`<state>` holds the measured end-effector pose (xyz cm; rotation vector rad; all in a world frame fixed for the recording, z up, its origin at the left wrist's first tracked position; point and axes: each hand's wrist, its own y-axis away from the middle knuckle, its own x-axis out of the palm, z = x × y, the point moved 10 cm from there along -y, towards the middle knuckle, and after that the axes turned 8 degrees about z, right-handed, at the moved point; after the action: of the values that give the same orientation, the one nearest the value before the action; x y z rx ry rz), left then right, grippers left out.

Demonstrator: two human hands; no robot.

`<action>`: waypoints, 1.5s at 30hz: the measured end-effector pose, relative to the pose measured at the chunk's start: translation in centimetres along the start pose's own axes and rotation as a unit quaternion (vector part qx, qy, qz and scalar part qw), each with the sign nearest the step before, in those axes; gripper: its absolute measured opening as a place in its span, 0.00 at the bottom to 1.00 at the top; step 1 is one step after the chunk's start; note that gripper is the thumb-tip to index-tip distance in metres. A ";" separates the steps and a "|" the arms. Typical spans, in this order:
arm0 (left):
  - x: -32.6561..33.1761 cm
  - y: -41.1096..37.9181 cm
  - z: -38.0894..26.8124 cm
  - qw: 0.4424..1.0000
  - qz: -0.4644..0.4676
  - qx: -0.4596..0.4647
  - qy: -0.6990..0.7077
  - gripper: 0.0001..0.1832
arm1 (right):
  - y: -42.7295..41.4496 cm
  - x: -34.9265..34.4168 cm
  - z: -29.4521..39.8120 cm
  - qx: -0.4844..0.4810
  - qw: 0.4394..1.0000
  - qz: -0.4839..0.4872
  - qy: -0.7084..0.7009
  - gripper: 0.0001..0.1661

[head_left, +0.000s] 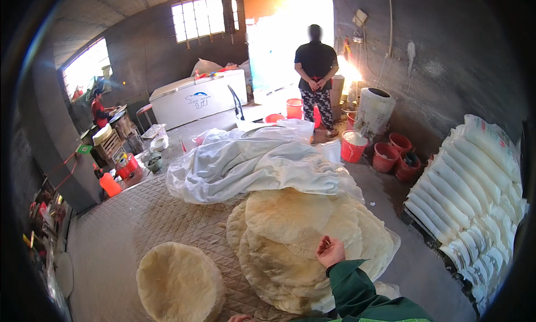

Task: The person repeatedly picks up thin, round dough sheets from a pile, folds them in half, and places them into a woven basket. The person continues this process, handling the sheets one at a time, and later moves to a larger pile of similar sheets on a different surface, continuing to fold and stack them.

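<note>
My right hand [331,250], in a green sleeve, is over the large stack of pale, round, flat sheets [293,246], its fingers curled; whether it holds anything is unclear. Only a small part of my left hand [240,318] shows at the bottom edge, and its fingers are hidden. To its upper left lies a smaller round pile of the same pale sheets [178,280], on a quilted cover [167,221]. White cloth and clear plastic [255,163] lie across the far end of the large stack.
Stacked white sacks [465,183] stand at the right. Red buckets [385,156] and a white drum [376,110] line the wall. A person [316,66] stands by the bright doorway, hands behind the back; another [99,110] works at far left. A white chest freezer [201,98] stands behind.
</note>
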<state>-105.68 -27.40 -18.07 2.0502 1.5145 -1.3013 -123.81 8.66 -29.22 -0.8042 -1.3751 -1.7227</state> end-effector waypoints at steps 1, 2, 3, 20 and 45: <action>0.4 -0.4 0.2 1.000 0.007 0.000 -0.004 0.15 | 0.3 0.1 -0.2 0.004 1.000 0.005 -0.004 0.08; 0.4 -0.9 0.3 1.000 0.005 0.002 0.006 0.14 | 0.7 0.5 -0.6 0.010 1.000 0.011 -0.007 0.08; 0.4 -1.8 -0.1 1.000 0.009 0.004 0.010 0.14 | 1.2 0.4 -0.5 0.013 1.000 0.011 -0.008 0.09; 7.4 -4.5 7.3 0.982 0.077 -0.165 -0.044 0.09 | -7.3 3.3 8.4 -0.045 0.983 0.040 0.171 0.18; 9.8 -6.7 10.2 0.979 0.071 -0.146 -0.126 0.13 | -41.8 22.4 1.6 -0.153 0.191 0.027 0.969 0.39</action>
<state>-116.08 -25.40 -29.59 1.7044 1.3312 -1.1549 -171.24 10.99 -30.26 1.2265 0.9016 -1.1934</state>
